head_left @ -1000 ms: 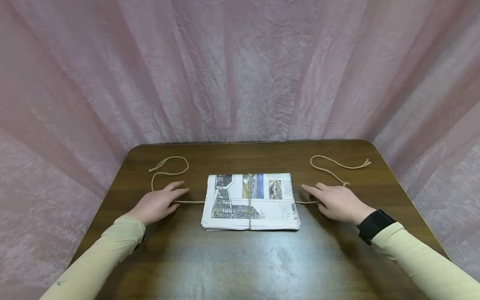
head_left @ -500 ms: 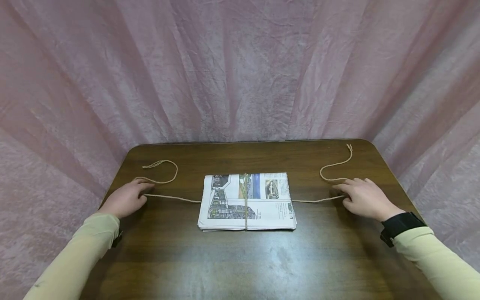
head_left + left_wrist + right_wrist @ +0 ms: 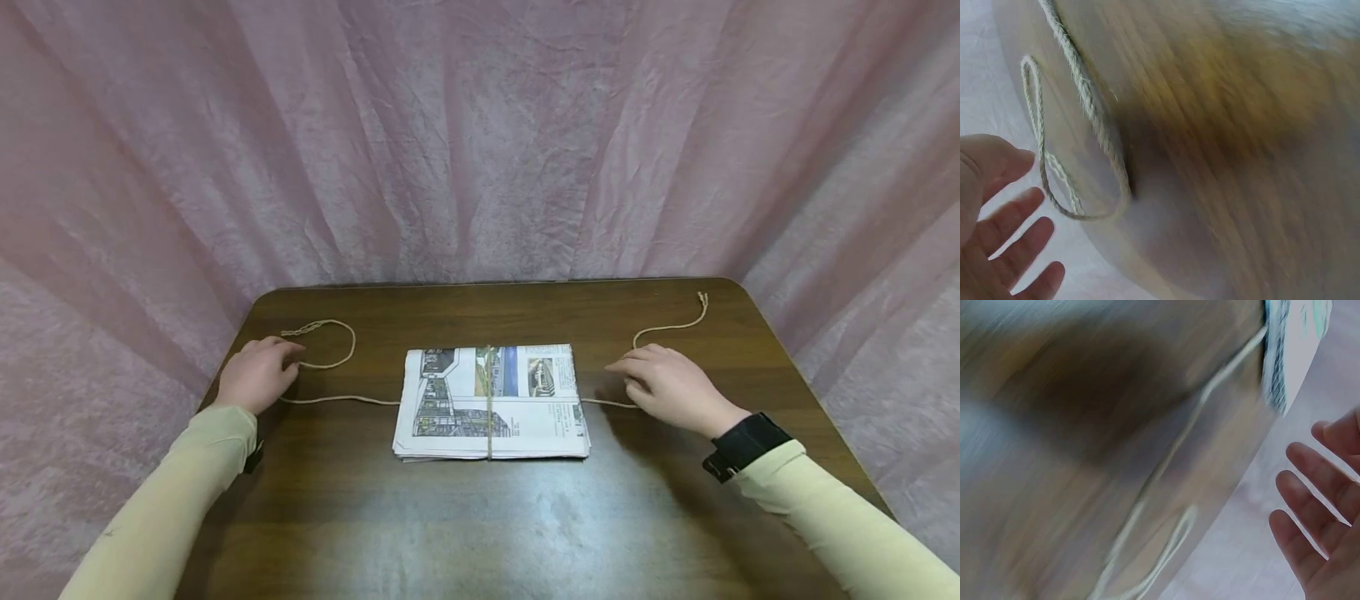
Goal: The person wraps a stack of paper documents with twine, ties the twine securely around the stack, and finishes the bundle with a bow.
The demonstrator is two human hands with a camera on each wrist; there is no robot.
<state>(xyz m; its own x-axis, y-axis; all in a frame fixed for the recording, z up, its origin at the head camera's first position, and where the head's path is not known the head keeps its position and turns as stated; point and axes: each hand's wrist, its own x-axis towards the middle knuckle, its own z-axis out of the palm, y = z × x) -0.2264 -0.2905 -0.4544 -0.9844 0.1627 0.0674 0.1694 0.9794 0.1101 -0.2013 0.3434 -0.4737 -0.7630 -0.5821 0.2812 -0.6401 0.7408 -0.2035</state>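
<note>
A stack of folded newspapers lies on the table, with a thin twine running across its top from front to back. Twine also comes out at both short sides: a left length curls back into a loop, and a right length bends toward the far edge. My left hand hovers by the left length; in the left wrist view its fingers are spread and hold nothing. Near the stack's right side is my right hand, above the right length, its fingers apart and holding nothing.
The brown wooden table has rounded far corners. A pink curtain hangs right behind its far edge. Dark bands circle the wrists.
Both hands drew outward along the twine, then let go. The right hand has come back toward the stack; the left has shifted slightly inward. The stack sits a little further left.
</note>
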